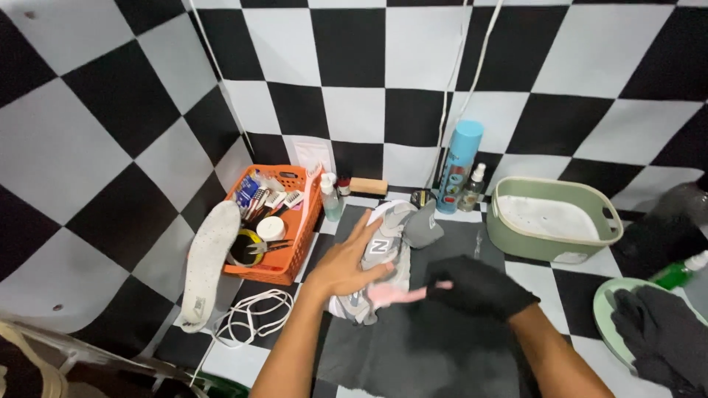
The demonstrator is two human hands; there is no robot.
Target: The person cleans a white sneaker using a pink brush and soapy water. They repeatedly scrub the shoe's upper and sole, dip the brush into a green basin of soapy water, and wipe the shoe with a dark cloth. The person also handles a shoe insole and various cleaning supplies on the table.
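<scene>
Item: grey sneaker [383, 254] under my bare left hand [346, 264], fingers spread flat. My gloved right hand [479, 286] grips a pink brush [394, 295]. Risk: sneaker may slide on the dark mat [435, 339]; the basin [553, 217] beyond my right hand could tip.

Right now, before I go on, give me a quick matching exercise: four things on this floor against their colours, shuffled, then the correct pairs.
Things:
1. basket
2. wash tub
3. spray can
4. brush in the gloved right hand

Colours:
a. pale green
b. pink
c. orange
d. light blue

Pairs: 1-c, 2-a, 3-d, 4-b.

The bare left hand rests on the grey sneaker.
</scene>
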